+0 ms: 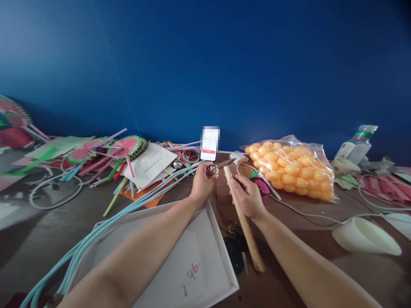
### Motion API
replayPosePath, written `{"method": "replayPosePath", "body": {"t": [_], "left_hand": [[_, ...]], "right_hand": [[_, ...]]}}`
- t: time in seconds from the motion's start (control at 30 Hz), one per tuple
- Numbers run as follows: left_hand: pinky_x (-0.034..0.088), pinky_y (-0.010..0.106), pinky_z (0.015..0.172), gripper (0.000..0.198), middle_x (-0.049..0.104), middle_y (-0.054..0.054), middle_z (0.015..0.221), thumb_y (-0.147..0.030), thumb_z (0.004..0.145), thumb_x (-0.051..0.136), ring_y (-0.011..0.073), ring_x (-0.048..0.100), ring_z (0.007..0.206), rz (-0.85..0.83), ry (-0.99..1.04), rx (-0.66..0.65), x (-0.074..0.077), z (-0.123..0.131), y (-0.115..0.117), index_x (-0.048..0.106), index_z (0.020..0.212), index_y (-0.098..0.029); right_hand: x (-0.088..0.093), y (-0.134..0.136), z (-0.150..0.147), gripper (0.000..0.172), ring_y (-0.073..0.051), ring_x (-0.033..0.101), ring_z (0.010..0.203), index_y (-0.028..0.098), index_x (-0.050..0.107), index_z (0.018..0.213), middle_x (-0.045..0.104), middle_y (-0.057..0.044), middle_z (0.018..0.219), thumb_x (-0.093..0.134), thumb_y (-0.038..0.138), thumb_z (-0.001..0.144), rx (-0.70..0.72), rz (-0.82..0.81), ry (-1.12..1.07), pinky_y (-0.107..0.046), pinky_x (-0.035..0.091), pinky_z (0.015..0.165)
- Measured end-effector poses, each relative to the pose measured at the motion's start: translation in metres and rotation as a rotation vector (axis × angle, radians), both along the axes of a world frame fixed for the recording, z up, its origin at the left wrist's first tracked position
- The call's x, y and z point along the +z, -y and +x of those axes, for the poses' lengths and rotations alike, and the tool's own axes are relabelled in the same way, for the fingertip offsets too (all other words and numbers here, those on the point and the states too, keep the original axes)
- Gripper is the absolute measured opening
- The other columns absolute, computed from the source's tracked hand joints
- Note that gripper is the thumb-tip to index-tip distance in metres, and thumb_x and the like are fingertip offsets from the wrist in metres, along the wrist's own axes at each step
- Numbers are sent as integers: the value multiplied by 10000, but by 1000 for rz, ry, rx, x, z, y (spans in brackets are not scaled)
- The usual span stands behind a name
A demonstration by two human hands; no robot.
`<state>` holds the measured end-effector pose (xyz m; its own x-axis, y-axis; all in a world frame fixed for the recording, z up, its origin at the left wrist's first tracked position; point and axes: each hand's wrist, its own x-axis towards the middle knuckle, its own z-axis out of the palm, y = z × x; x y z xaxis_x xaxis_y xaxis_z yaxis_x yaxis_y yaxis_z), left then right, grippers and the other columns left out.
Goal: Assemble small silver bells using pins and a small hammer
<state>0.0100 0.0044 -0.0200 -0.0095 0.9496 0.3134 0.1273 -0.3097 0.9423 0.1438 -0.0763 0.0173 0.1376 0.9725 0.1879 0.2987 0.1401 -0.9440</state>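
Observation:
My left hand (203, 184) is closed, its fingertips around a small shiny metal ball (213, 168). In my right hand (249, 196) is a flat wooden stick (247, 235), gripped near its upper end; the lower end slants down toward me. Both hands are close together at the middle of the table, apart from each other. Just behind them a phone (209, 147) stands upright against the blue wall. Beneath my left forearm lies a white box lid (224, 244) with pink handwriting. Light blue cords (128, 210) run past that forearm.
Right of my hands sits a clear bag of orange balls (295, 169). A paper cup (366, 237) lies on its side at the right, near a bottle (356, 145). Watermelon-patterned paper fans (126, 147) and papers clutter the left. Keys (235, 250) lie beside the lid.

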Motion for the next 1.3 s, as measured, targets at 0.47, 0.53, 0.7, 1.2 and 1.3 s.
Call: {"method": "replayPosePath", "body": {"t": [0.47, 0.53, 0.7, 1.2, 1.3], "left_hand": [[533, 294, 715, 392, 632, 77, 1008, -205, 776, 644, 145, 635, 777, -163, 297, 66, 11, -3, -2, 511, 1142, -162], [532, 289, 723, 400, 626, 80, 1026, -214, 792, 630, 138, 631, 776, -133, 313, 58, 11, -3, -1, 494, 1166, -165], [514, 268, 752, 397, 617, 97, 1102, -220, 810, 612, 128, 625, 804, -60, 259, 95, 13, -4, 3, 492, 1186, -173], [507, 317, 855, 387, 624, 100, 1110, -201, 770, 654, 170, 637, 932, 7, 179, -133, 12, -3, 6, 546, 1141, -167], [516, 325, 836, 416, 653, 85, 1072, -234, 747, 699, 165, 648, 873, -64, 189, -288, 14, -3, 8, 569, 1138, -175]], "right_hand": [[-22, -22, 13, 278, -178, 616, 681, 175, 666, 857, 669, -38, 729, 517, 409, 853, -78, 41, 334, -273, 475, 645], [-29, -24, 14, 271, -202, 636, 781, 165, 672, 901, 697, -69, 836, 529, 390, 851, -78, 69, 416, -306, 481, 737], [-38, -23, 12, 260, -210, 629, 820, 180, 685, 966, 689, -78, 876, 554, 378, 860, -14, 50, 631, -304, 458, 728], [-34, -16, 6, 372, -223, 618, 961, 177, 563, 1206, 642, -114, 1073, 556, 366, 886, -49, 251, 511, -361, 507, 829], [-35, -16, 6, 555, -231, 614, 1017, 186, 421, 1372, 568, -152, 1240, 583, 387, 880, -67, 357, 378, -374, 543, 824]]}}
